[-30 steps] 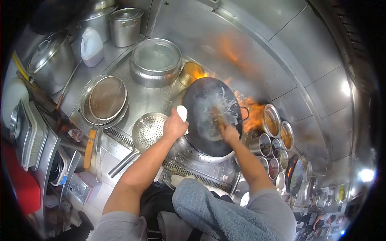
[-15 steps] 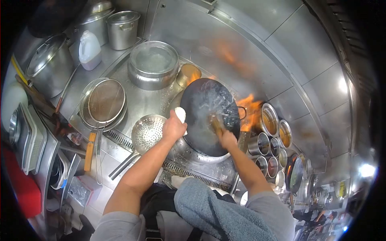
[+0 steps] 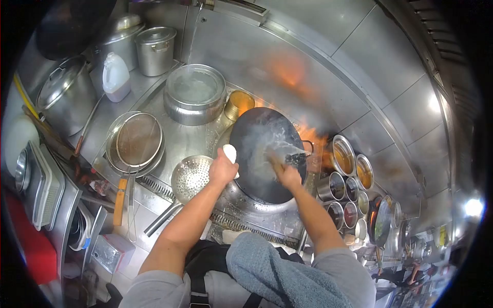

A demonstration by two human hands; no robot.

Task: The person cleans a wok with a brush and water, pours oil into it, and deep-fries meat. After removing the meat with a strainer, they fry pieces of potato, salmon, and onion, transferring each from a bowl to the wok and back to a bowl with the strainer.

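A black wok (image 3: 264, 172) stands over the burner, with steam rising from it and flames at its far and right sides. My left hand (image 3: 223, 167) is wrapped round a white cloth (image 3: 229, 153) at the wok's left rim. Inside the wok, the fingers of my right hand (image 3: 289, 176) close on a wooden-handled brush (image 3: 276, 163), whose lower end is blurred by steam. Just left of my left hand lies a perforated ladle (image 3: 191, 177).
A round water pot (image 3: 195, 92) and a brass-coloured can (image 3: 239, 104) stand behind the wok. Sieves on a bowl (image 3: 137, 141) are at the left. Several sauce containers (image 3: 343, 155) line the right side. Flames (image 3: 316, 143) burn beside the wok's loop handle.
The whole view has shifted, so things sit slightly lower. My right hand has moved the brush a little within the wok. A stream of water now falls into the round pot.
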